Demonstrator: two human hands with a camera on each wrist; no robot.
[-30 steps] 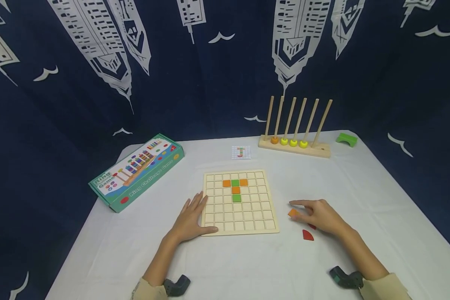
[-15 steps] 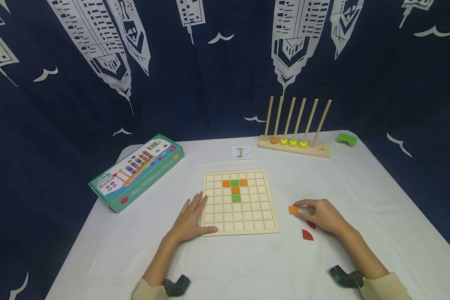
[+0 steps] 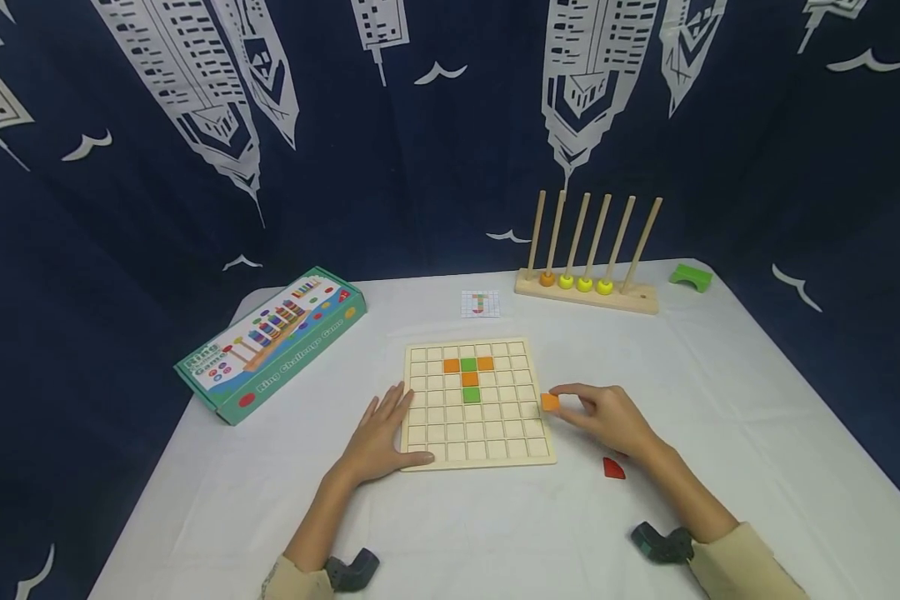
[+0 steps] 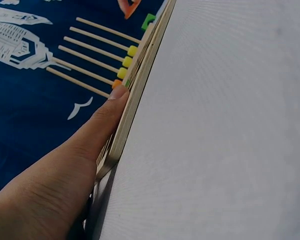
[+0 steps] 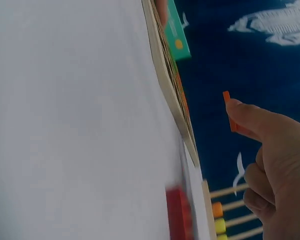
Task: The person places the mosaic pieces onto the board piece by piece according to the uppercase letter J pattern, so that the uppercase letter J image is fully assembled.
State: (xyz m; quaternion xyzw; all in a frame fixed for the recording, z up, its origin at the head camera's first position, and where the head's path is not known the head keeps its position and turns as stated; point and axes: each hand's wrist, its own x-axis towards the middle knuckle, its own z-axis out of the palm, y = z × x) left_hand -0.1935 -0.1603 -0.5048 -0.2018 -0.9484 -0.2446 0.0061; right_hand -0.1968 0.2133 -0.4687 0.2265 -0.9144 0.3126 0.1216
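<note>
Left hand [image 3: 377, 443]: While the grid board [image 3: 475, 432] is touched at its left edge, fingers are extended.
Square tiles [image 3: 470, 379]: Five are seated, T-shaped.
Pattern card [image 3: 480, 304]: A J is shown; matching is judged partial.
Right hand [image 3: 607, 419]: An orange tile [image 3: 550, 402] is pinched near the board's right edge, not yet seated.
Red quarter-circle tile [image 3: 613, 468]: Unplaced on the tablecloth [image 3: 510, 533].

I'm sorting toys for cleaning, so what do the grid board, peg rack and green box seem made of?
Grid board: probably matte wood; pale tan, with a layered-looking edge.
Peg rack: likely wood too, plain tan and unpainted-looking; varnish can't be told.
Green box: probably cardboard, given its crisp edges and printed pictures; gloss is unclear.
</note>
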